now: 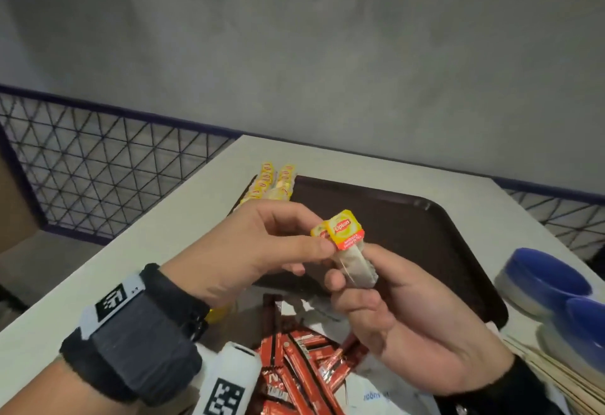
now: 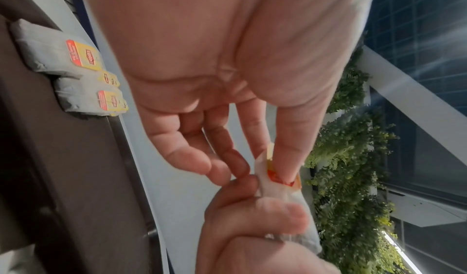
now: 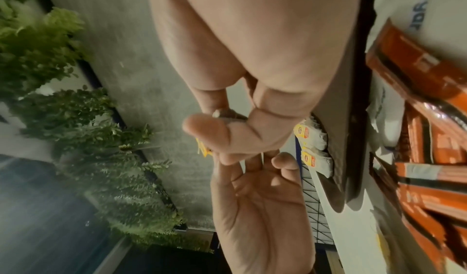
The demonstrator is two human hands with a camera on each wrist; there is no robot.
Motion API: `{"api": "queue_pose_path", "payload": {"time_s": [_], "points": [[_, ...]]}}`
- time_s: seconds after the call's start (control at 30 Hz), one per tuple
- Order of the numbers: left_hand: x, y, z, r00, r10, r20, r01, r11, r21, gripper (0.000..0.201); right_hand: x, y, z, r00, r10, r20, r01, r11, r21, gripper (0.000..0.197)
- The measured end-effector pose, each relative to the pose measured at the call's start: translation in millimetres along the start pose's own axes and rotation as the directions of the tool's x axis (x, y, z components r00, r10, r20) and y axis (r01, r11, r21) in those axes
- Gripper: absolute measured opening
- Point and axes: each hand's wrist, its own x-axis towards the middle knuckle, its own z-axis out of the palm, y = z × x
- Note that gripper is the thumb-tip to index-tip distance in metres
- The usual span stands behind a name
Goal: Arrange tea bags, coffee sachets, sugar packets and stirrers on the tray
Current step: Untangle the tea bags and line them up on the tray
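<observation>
Tea bags [image 1: 352,252] held above tray [image 1: 425,228], between both hands. Left hand [image 1: 262,244] pinches yellow tags [image 1: 343,229] w/ thumb + forefinger; right hand [image 1: 393,310] curled round the paper pouches. Looks like two bags stuck together, hard to tell. Separate by tags, gently, w/o tearing strings. Then lay flat beside placed tea bags [image 1: 275,182] at tray's far left corner, tags aligned. Coffee sachets [image 1: 304,369] wait below, off tray.
</observation>
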Motion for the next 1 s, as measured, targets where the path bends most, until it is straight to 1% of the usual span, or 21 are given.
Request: {"api": "queue_pose_path", "payload": {"time_s": [0.03, 0.1, 0.2, 0.27, 0.33, 0.4, 0.47, 0.5, 0.53, 0.57, 0.6, 0.67, 0.77, 0.9, 0.93, 1.0], "points": [[-1, 0, 1, 1.0, 0.001, -0.009, -0.001, 1.0, -0.023, 0.013, 0, 1, 1, 0.999, -0.025, -0.023, 0.023, 0.998, -0.058, 0.034], [-1, -1, 3, 0.999, 0.0, -0.034, -0.002, 0.998, -0.057, 0.018, -1, 2, 2, 0.995, -0.08, -0.054, 0.07, 0.984, -0.166, 0.045], [0, -2, 7, 0.997, -0.018, -0.077, 0.012, 0.998, -0.067, 0.015, -6, 3, 1, 0.982, -0.161, -0.095, 0.125, 0.942, -0.31, 0.053], [0, -3, 9, 0.996, -0.024, -0.084, 0.017, 0.996, -0.083, 0.015, -9, 4, 1, 0.971, -0.199, -0.128, 0.123, 0.887, -0.445, 0.06], [0, -4, 11, 0.995, -0.031, -0.097, 0.02, 0.994, -0.108, 0.014, -10, 4, -1, 0.947, -0.277, -0.161, 0.131, 0.793, -0.595, 0.066], [0, -2, 13, 0.994, -0.043, -0.101, 0.03, 0.992, -0.123, 0.007, -12, 2, -3, 0.899, -0.411, -0.154, 0.195, 0.689, -0.698, 0.062], [-1, 1, 14, 0.996, -0.053, -0.065, 0.046, 0.995, -0.093, 0.011, -16, 0, -4, 0.855, -0.511, -0.089, 0.271, 0.586, -0.764, 0.052], [-1, 3, 16, 0.997, -0.06, -0.046, 0.057, 0.996, -0.071, 0.015, -18, -1, -5, 0.841, -0.538, -0.051, 0.304, 0.548, -0.779, 0.044], [-2, 3, 17, 0.997, -0.066, -0.032, 0.064, 0.996, -0.055, 0.013, -20, -1, -5, 0.833, -0.553, -0.019, 0.331, 0.526, -0.784, 0.035], [-3, 4, 18, 0.997, -0.072, -0.029, 0.07, 0.996, -0.057, 0.007, -21, -1, -5, 0.828, -0.561, 0.003, 0.35, 0.513, -0.784, 0.028], [-3, 4, 19, 0.997, -0.072, -0.03, 0.07, 0.996, -0.059, 0.003, -22, 0, -5, 0.823, -0.568, 0.013, 0.361, 0.504, -0.785, 0.024], [-3, 3, 21, 0.996, -0.072, -0.047, 0.069, 0.996, -0.06, 0.004, -22, 1, -5, 0.806, -0.591, 0.007, 0.376, 0.504, -0.777, 0.021], [-2, 2, 19, 0.994, -0.055, -0.094, 0.051, 0.998, -0.045, 0.007, -23, -1, -5, 0.784, -0.619, -0.047, 0.389, 0.549, -0.74, 0.017], [-1, 1, 17, 0.99, -0.036, -0.135, 0.031, 0.999, -0.037, 0.005, -25, -5, -5, 0.805, -0.584, -0.106, 0.382, 0.646, -0.661, 0.015], [-1, 1, 17, 0.991, -0.035, -0.131, 0.031, 0.999, -0.032, 0.004, -25, -5, -5, 0.809, -0.578, -0.11, 0.379, 0.655, -0.654, 0.016], [-1, 1, 19, 0.993, -0.037, -0.115, 0.035, 0.999, -0.021, 0.003, -25, -5, -5, 0.812, -0.575, -0.104, 0.368, 0.641, -0.673, 0.018]]}}
